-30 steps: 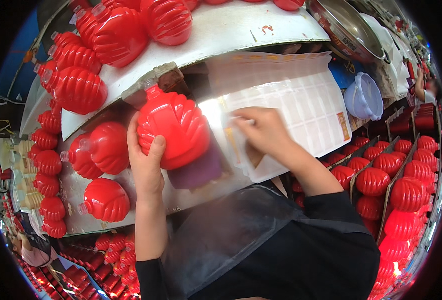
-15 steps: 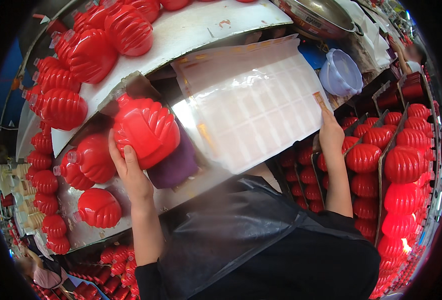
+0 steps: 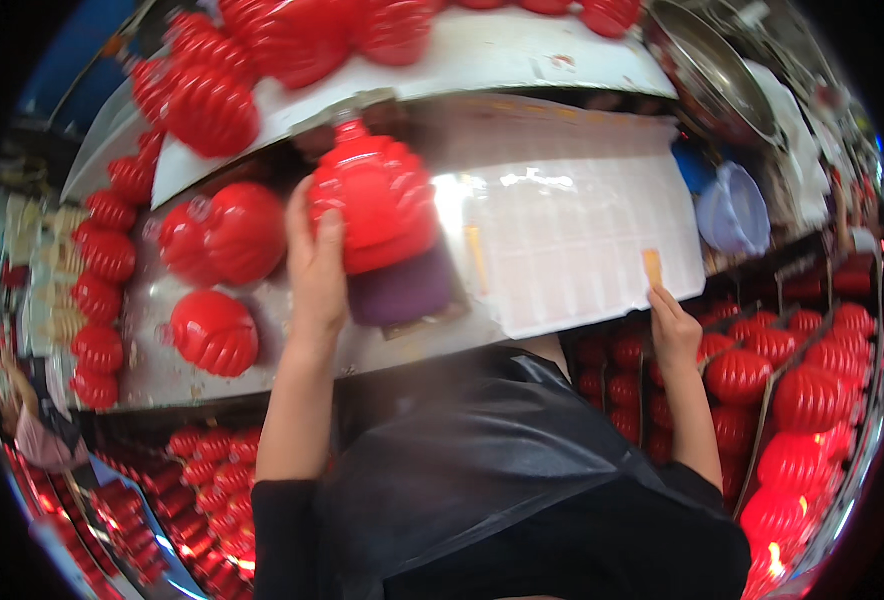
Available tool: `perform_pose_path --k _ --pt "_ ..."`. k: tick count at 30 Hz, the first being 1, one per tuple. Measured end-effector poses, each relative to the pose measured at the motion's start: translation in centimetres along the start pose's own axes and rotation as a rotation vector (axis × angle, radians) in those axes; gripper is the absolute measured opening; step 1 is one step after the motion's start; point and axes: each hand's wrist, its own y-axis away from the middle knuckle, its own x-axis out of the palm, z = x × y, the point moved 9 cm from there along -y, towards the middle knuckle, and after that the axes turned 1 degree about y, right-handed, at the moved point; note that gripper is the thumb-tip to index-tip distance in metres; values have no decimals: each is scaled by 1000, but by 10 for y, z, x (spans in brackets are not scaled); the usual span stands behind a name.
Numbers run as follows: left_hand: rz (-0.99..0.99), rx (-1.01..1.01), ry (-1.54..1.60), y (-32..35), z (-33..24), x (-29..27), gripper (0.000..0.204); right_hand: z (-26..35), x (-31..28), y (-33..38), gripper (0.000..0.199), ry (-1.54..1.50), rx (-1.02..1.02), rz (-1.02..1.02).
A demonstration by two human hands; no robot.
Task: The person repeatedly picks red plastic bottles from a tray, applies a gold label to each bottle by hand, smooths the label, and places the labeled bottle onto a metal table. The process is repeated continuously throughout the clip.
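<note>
My left hand (image 3: 317, 275) is closed round the left side of a glossy red ribbed bottle-shaped vessel (image 3: 374, 215) with a clear neck, which points away from me. Beneath the vessel lies a purple pad (image 3: 402, 298), partly covered by it. To the right, a large white translucent sheet (image 3: 572, 230) with rows of faint oblong shapes covers the worktop. At its near right edge, my right hand (image 3: 676, 332) pinches a small orange-gold strip (image 3: 652, 268), probably a sticker, between thumb and fingers. Whether the strip still touches the sheet, I cannot tell.
Several red vessels (image 3: 214, 335) lie on the metal worktop at left; more sit on the white raised shelf (image 3: 522, 50). A pale blue basin (image 3: 734, 212) and a large metal pan (image 3: 712, 70) stand at far right. Racks of red vessels (image 3: 740, 376) flank me below the worktop.
The whole view has turned, so the worktop looks more level. My right hand now has the gold strip standing out from its fingertips. My left hand stays on the red vessel.
</note>
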Motion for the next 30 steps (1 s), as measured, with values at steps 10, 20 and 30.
perform_pose_path --k 10,20,30 --pt "68 -124 29 6 -6 7 94 67 48 -129 23 -1084 698 832" --pt "48 28 -123 -29 -35 3 86 310 -56 -271 27 -224 -658 126" --pt "47 66 -447 -53 -38 8 64 343 -53 -204 33 -65 -769 66"
